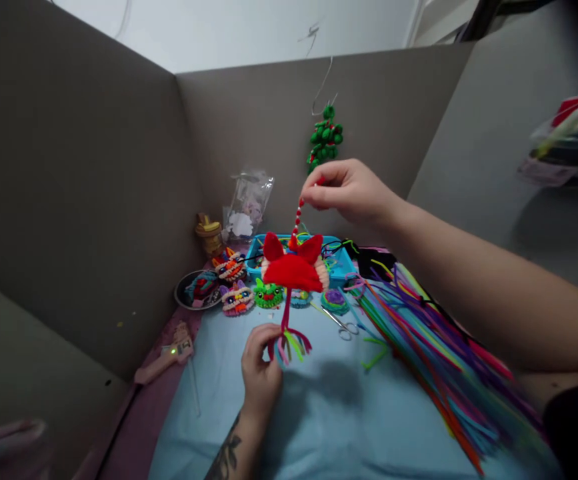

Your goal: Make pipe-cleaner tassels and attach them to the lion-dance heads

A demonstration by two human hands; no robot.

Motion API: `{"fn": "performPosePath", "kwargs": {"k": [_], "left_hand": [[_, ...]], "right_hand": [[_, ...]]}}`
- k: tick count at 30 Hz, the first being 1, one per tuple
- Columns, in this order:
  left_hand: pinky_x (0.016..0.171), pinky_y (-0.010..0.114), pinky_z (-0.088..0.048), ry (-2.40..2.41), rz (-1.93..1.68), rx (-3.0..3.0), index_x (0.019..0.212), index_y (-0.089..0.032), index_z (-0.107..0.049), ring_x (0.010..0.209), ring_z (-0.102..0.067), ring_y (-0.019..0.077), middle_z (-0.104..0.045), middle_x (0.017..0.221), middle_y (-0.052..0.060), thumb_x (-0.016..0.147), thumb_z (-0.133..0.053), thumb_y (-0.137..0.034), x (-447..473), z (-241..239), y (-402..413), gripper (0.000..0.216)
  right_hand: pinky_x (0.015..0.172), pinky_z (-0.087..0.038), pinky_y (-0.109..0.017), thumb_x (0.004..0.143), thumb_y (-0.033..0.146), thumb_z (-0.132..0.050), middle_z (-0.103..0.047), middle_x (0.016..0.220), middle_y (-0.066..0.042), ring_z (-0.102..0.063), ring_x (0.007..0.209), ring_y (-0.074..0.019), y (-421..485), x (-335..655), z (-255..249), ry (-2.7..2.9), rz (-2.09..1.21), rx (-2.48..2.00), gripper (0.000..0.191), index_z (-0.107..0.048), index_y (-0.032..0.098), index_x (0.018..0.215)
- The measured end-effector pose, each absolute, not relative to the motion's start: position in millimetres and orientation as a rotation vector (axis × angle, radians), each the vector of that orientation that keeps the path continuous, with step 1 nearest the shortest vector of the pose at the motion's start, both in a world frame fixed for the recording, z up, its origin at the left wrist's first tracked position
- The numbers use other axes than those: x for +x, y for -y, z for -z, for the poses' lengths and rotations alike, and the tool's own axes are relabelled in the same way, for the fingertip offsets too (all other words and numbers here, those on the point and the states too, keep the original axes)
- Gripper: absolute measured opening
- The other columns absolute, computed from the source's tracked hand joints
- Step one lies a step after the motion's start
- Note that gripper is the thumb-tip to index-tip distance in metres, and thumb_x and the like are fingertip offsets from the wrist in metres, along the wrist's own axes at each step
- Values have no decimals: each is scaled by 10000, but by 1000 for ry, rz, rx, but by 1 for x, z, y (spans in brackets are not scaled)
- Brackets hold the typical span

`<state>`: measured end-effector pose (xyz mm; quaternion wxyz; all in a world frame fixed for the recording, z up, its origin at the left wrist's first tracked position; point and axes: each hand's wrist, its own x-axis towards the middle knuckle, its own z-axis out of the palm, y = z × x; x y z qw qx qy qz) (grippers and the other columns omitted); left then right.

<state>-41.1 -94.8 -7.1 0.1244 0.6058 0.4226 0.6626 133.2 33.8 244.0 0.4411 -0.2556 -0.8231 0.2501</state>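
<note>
A red eared pipe-cleaner ornament hangs over the table from a red-and-white beaded string. My right hand pinches the upper end of that string. Below the ornament, a dark red stem ends in a multicoloured tassel. My left hand has its fingers closed at the tassel's top and left side. Behind the ornament lie several fuzzy animal heads, among them a green one and a purple-eared one.
Scissors lie beside a bundle of coloured pipe cleaners on the right. A blue tray stands at the back. At left are a pink glue gun and a round bowl. Grey partitions enclose the table.
</note>
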Motion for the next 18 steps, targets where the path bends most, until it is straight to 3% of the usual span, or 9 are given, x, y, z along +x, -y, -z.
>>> {"fn": "performPosePath", "kwargs": {"k": [5, 9, 13, 16, 18], "left_hand": [[998, 443, -429, -1420, -1929, 1920, 1175, -238, -578, 1188, -525, 239, -590, 1220, 102, 775, -517, -34, -48, 3, 78, 453], [1044, 443, -380, -1514, -1916, 1623, 1228, -235, -550, 1229, -490, 243, -561, 1283, 100, 761, -488, -37, -60, -4, 74, 510], [974, 364, -437, -1390, -1902, 1331, 1161, -212, -594, 1126, -575, 226, -624, 1194, 103, 854, -550, -258, -66, -45, 68, 313], [1015, 358, -393, -1129, -1941, 1308, 1247, -228, -523, 1200, -540, 220, -603, 1273, 112, 873, -544, -434, -66, -89, 56, 428], [1035, 374, -364, -1035, -1845, 1273, 1290, -235, -483, 1216, -535, 224, -644, 1222, 119, 861, -516, -539, -66, -114, 45, 528]], "right_hand": [[503, -308, -227, 765, 173, -631, -431, 533, 53, -388, 532, -74, -18, 118, -278, 2004, -292, -609, 166, -562, 155, 615], [551, -352, -237, 771, 170, -625, -400, 542, 53, -414, 580, -85, -14, 111, -294, 2018, -124, -597, 196, -528, 160, 602], [567, -397, -238, 799, 208, -613, -441, 560, 44, -465, 597, -93, -22, 106, -299, 1956, -142, -600, 214, -494, 173, 624], [557, -427, -237, 847, 227, -557, -508, 587, 24, -524, 598, -101, -30, 102, -295, 1908, -310, -606, 205, -469, 185, 667], [535, -432, -240, 859, 213, -526, -533, 584, 13, -543, 568, -105, -33, 99, -292, 1887, -407, -645, 212, -442, 192, 666]]}}
